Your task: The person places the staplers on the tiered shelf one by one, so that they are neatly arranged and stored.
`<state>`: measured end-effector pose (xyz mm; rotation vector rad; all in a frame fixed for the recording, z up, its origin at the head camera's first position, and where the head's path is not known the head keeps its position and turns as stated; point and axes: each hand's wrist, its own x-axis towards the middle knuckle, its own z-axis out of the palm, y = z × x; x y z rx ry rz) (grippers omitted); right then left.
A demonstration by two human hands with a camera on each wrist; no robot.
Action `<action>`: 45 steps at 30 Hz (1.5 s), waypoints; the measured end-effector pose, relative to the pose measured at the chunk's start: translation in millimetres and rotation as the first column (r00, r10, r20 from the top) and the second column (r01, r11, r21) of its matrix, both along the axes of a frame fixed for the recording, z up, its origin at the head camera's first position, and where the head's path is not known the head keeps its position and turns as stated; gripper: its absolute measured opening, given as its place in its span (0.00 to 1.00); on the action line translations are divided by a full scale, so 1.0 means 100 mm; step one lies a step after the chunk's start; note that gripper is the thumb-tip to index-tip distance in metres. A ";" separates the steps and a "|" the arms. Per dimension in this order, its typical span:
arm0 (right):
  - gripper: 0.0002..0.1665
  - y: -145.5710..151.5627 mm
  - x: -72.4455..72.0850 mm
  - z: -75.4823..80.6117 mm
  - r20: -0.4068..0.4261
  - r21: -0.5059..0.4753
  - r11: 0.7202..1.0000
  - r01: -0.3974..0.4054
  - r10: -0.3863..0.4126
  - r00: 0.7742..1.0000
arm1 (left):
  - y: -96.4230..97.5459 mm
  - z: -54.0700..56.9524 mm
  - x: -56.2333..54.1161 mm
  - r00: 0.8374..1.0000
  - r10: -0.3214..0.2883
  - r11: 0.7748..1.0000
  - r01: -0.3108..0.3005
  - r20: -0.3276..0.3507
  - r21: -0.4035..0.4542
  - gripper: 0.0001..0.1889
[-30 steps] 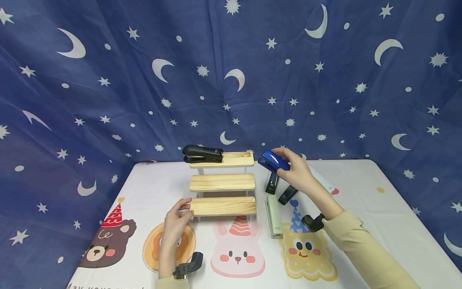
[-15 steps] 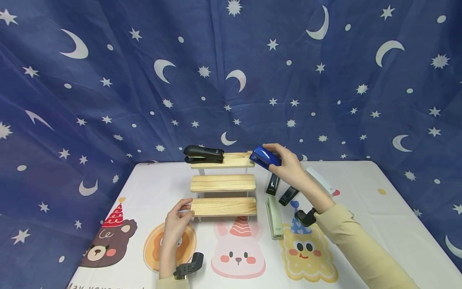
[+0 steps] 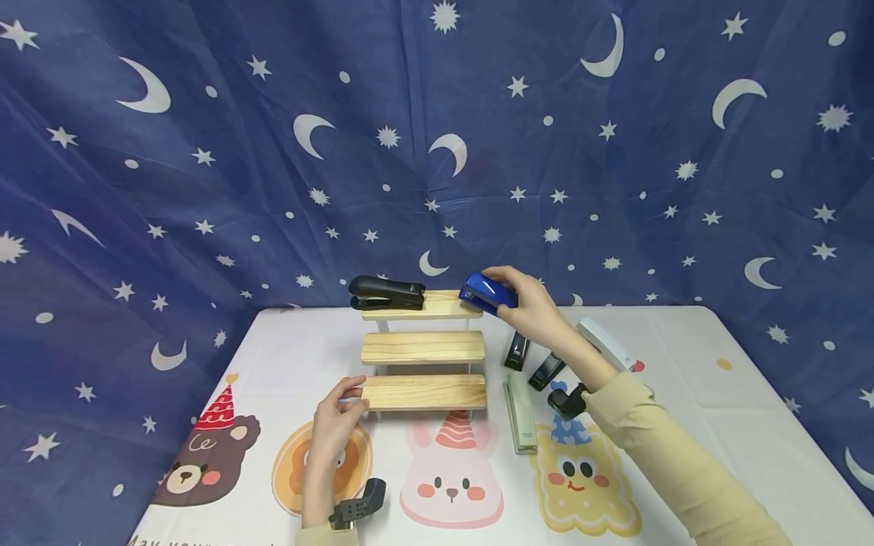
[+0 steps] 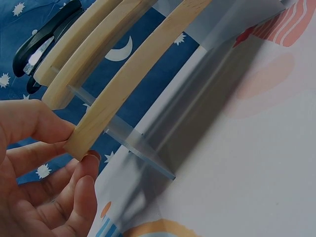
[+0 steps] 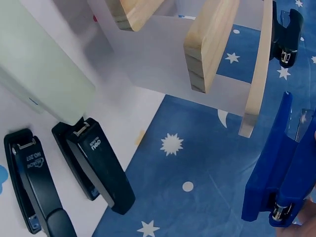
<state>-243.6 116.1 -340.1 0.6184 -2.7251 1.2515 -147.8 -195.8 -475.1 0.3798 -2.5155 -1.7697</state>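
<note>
My right hand holds a blue stapler at the right end of the top board of a three-tier wooden display rack. In the right wrist view, a gap shows between the blue stapler and the board's end. A black stapler lies on the left half of that top board, its front pointing right. At the lowest board's left end, my left hand pinches the wood between thumb and fingers. The left wrist view shows fingertips above and below this lowest board.
Right of the rack lie a pale green stapler, two black staplers, one behind and another farther right, and a white stapler partly behind my right forearm. A blue star-and-moon curtain hangs behind the table.
My right hand has carried the blue stapler leftward and slightly down, from beside the rack to the top board's right end. The left hand stays on the lowest board.
</note>
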 end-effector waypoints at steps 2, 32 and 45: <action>0.35 -0.02 -0.03 0.01 -0.002 0.006 1.000 -0.012 0.012 1.000 | 0.00 0.00 0.01 1.000 -0.005 1.000 0.005 -0.001 -0.001 0.23; 0.34 -0.33 -0.29 0.04 -0.007 0.176 0.973 -0.147 0.150 0.989 | 0.01 0.00 0.00 1.000 0.001 1.000 -0.001 -0.007 -0.003 0.24; 0.34 -0.45 -0.34 0.01 -0.004 0.205 0.967 -0.152 0.156 0.988 | 0.01 -0.03 -0.01 0.999 0.022 0.999 -0.023 -0.027 -0.032 0.23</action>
